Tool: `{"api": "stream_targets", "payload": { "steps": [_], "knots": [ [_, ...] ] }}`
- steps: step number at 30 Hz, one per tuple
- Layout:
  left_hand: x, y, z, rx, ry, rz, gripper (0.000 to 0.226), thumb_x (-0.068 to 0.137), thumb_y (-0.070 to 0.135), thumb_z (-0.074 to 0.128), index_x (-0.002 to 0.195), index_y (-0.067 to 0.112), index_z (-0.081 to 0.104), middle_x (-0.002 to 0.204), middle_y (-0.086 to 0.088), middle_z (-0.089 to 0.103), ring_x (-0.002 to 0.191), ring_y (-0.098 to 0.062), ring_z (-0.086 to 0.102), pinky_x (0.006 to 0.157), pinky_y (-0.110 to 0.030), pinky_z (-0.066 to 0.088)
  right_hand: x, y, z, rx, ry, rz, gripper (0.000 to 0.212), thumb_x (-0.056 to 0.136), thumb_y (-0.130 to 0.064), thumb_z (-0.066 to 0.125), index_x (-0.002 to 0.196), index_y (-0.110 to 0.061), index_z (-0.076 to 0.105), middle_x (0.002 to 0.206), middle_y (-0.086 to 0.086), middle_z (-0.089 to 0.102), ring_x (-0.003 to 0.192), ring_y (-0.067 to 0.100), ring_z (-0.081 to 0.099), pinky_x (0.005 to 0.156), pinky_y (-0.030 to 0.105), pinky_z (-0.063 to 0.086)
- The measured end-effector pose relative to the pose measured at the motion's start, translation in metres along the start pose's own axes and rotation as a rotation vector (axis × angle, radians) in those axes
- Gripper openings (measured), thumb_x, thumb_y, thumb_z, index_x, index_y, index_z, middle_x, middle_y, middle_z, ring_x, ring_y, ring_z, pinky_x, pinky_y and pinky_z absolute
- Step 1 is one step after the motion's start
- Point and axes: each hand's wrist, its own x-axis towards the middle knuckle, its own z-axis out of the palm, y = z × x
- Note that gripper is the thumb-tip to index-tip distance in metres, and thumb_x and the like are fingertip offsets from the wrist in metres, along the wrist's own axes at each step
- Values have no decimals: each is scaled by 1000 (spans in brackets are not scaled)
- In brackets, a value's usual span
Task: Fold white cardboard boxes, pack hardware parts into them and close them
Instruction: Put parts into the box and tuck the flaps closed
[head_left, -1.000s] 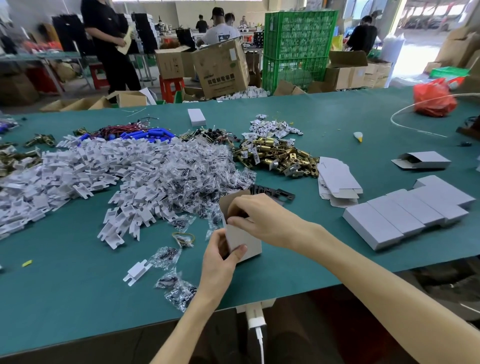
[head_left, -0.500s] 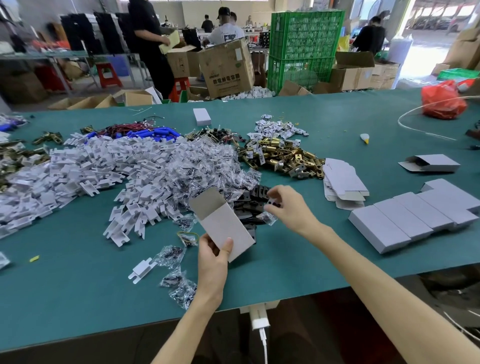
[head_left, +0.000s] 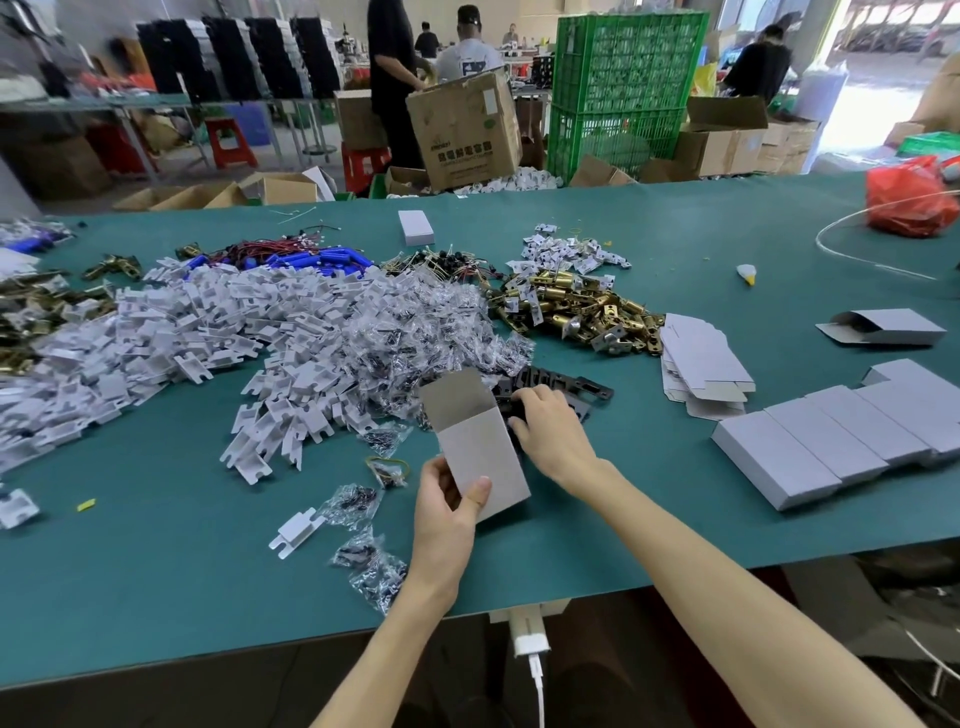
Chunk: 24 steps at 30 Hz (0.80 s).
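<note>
The left hand (head_left: 445, 512) pinches the white cardboard box (head_left: 480, 452) by its near end, flap open, above the green table (head_left: 156, 571). Just right of it, the right hand (head_left: 550, 434) curls its fingers around the black plates (head_left: 576, 387).

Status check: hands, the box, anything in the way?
Left hand holds the white box, top flap open. Right hand on the black plates behind it, grip unclear. Small parts bags lie just left, not blocking.

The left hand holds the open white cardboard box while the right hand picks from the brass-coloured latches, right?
Not quite. In the head view the right hand grips the flat black metal plates instead; the left hand does hold the open white cardboard box.
</note>
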Motion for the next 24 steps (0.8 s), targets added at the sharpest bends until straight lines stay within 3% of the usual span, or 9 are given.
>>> {"api": "stream_targets", "payload": {
  "steps": [14, 17, 21, 24],
  "knots": [
    [0, -1, 0, -26, -13, -43, 29, 97, 12, 70, 121, 17, 54, 118, -1, 70, 101, -3, 70, 82, -19, 56, 5, -1, -7, -2, -21, 35, 26, 105, -23, 53, 125, -7, 56, 127, 12, 52, 122, 32, 43, 100, 43, 43],
    [0, -1, 0, -3, -6, -42, 28, 98, 13, 70, 119, 22, 54, 118, 1, 69, 100, 0, 70, 83, -18, 55, 7, -12, -19, 77, 87, 45, 25, 105, -18, 49, 125, -5, 58, 128, 14, 53, 121, 32, 45, 101, 42, 42],
    [1, -2, 2, 90, -28, -26, 24, 99, 22, 70, 116, 27, 54, 115, 3, 69, 99, 0, 68, 83, -19, 54, 16, -74, -49, 329, 315, -114, 22, 106, -13, 47, 120, -4, 62, 122, 9, 58, 110, 22, 53, 97, 34, 47],
    [1, -1, 2, 147, -48, -11, 25, 99, 23, 69, 119, 26, 55, 109, 4, 68, 95, -3, 66, 80, -19, 53, 21, -135, -47, 322, 291, -353, 15, 103, -10, 52, 110, -5, 64, 109, 7, 62, 96, 16, 57, 90, 30, 52]
  ]
}}
